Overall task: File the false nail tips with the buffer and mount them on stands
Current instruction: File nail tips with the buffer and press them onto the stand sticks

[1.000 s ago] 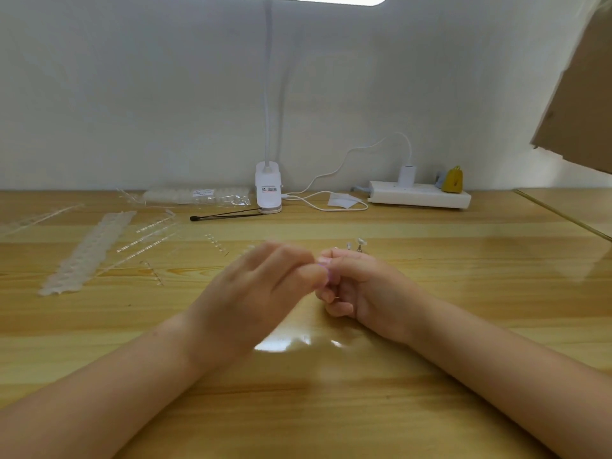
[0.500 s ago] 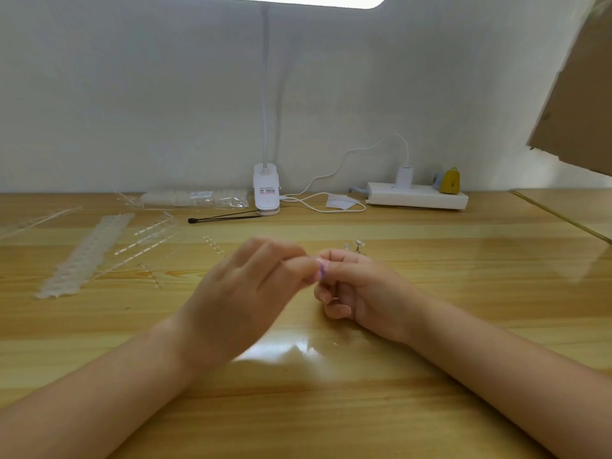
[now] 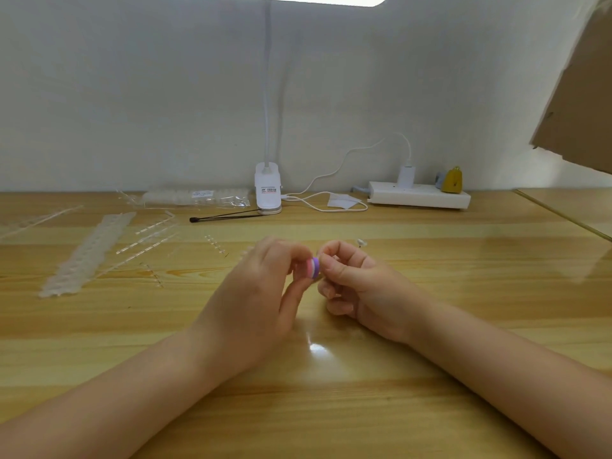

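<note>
My left hand (image 3: 255,293) pinches a small pink and purple buffer block (image 3: 313,268) between thumb and fingertips, just above the wooden table (image 3: 331,409). My right hand (image 3: 357,283) is curled, its thumb and forefinger pinched together against the purple face of the buffer; the nail tip in that pinch is too small to make out. One clear stand with a nail tip (image 3: 361,242) stands on the table just beyond my right hand. Clear strips of nail tips (image 3: 86,256) and thin clear rods (image 3: 145,241) lie at the left.
A clip lamp base (image 3: 267,193) stands at the back centre, with a black stick (image 3: 225,217) lying in front of it. A bag of nail tips (image 3: 198,197) lies left of the lamp. A white power strip (image 3: 419,197) with a plug and cable sits back right.
My two hands have drawn slightly apart and my left hand has turned, so the pink and purple buffer shows between the fingertips. The view has barely shifted.
</note>
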The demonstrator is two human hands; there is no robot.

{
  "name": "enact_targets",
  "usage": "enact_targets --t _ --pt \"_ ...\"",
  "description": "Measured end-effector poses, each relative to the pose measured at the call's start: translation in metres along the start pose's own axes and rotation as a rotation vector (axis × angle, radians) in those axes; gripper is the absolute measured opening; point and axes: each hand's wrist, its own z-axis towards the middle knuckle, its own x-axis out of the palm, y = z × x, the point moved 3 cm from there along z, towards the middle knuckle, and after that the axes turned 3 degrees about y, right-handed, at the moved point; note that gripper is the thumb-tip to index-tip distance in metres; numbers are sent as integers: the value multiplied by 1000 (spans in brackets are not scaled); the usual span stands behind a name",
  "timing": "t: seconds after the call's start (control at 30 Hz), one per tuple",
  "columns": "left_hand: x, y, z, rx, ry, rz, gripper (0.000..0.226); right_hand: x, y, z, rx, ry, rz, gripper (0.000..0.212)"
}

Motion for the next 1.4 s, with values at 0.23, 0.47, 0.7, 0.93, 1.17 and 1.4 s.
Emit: enact_targets --t 0.23,0.47,0.7,0.93,1.17,1.4 --pt "-5 6 1 -293 -77 -297 22 -1 -2 2 -26 1 4 6" --pt "-5 10 1 -464 -101 -443 17 -2 -4 3 -36 -38 16 7" --pt "1 5 -2 -459 -8 -384 22 -3 -4 3 -37 -56 10 7" --pt "5 1 -3 -441 81 -431 21 -4 -4 3 -35 -64 8 5" --pt "-4 -3 1 -325 -122 -353 17 -1 -4 4 -49 -71 -11 6" --pt "4 1 -1 -342 52 -327 24 -4 -4 3 -42 -84 7 7"
